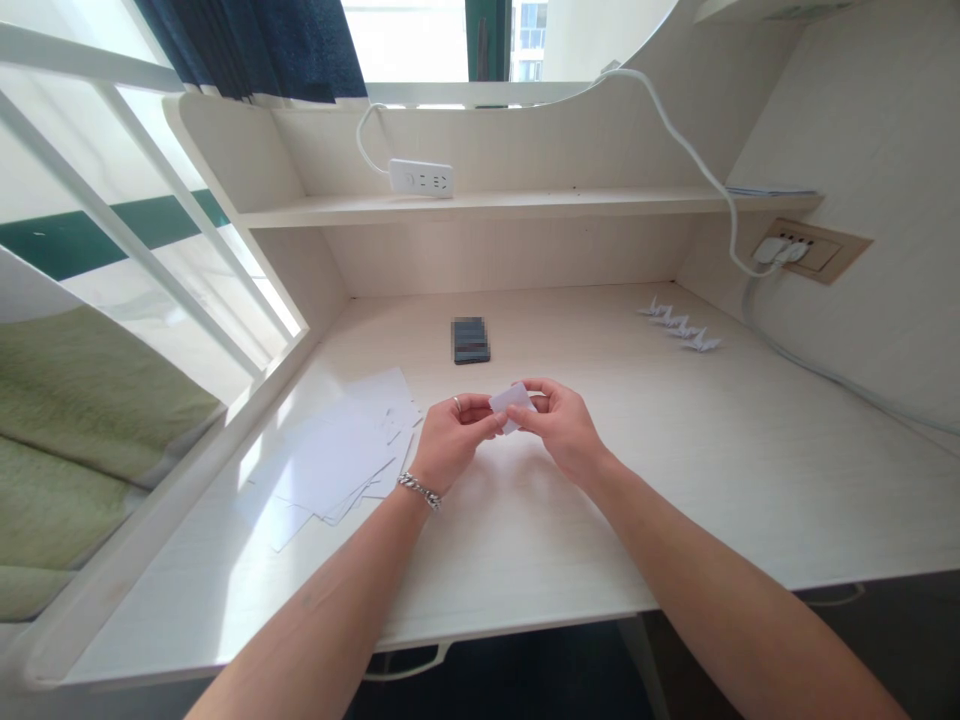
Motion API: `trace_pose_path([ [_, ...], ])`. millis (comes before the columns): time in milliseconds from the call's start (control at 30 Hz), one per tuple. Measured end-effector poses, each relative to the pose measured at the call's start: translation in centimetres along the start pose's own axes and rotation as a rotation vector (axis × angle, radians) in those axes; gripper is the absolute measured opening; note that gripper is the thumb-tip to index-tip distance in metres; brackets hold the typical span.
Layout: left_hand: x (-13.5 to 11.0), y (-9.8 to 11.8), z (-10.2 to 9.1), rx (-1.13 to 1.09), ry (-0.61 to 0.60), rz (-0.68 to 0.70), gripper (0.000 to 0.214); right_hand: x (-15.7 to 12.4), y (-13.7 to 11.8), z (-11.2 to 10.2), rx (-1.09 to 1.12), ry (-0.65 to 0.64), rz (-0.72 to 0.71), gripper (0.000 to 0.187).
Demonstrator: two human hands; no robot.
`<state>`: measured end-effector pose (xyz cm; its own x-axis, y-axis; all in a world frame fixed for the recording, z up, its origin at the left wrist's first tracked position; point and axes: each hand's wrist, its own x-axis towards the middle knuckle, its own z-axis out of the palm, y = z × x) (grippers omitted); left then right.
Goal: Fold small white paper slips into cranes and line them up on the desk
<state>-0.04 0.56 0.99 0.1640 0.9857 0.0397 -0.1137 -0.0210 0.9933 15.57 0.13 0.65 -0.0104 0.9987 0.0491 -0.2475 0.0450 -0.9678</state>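
A small piece of white paper (pixel 511 400) is held between my two hands above the desk. My left hand (pixel 457 432), with a ring and a chain bracelet, pinches its left side. From the right, my right hand (pixel 559 420) grips the other side between thumb and fingers. The paper looks folded, but its exact folds are too small to make out. To the left of my hands lies a loose stack of white paper sheets (pixel 345 440). Several small folded paper cranes (pixel 679 325) stand in a row at the back right of the desk.
Behind my hands a dark, blurred phone-like object (pixel 470 341) lies on the desk (pixel 720 480). A white power strip (pixel 421 178) sits on the shelf (pixel 525 205). A white cable (pixel 724 190) runs down to the wall socket (pixel 814 250). White bed rails (pixel 142 240) border the left.
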Motion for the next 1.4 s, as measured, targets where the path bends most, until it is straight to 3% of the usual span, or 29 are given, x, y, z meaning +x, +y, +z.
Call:
trace_pose_path([
  [167,0.1,-0.1,0.0,-0.088,0.047,-0.027,0.036,-0.2,-0.3,0.2,-0.007,0.007,0.028,0.054],
  [367,0.0,-0.1,-0.2,-0.091,-0.019,-0.119,0.028,-0.1,-0.2,0.0,-0.019,0.010,0.028,0.054],
  [733,0.1,-0.1,-0.3,-0.075,0.022,-0.082,0.028,0.0,-0.1,0.1,-0.056,0.001,0.032,0.055],
  [1000,0.9,0.3,-1.5,-0.192,0.271,-0.040,0.032,-0.2,-0.3,0.3,-0.068,0.010,0.062,0.052],
  [1167,0.4,0.1,-0.8,-0.019,-0.007,-0.109,0.036,-0.1,-0.1,0.0,-0.108,0.009,0.030,0.053],
  [1400,0.1,0.0,-0.3,0.039,-0.031,-0.055,0.032,0.0,0.3,-0.1,-0.196,0.003,-0.026,0.046],
])
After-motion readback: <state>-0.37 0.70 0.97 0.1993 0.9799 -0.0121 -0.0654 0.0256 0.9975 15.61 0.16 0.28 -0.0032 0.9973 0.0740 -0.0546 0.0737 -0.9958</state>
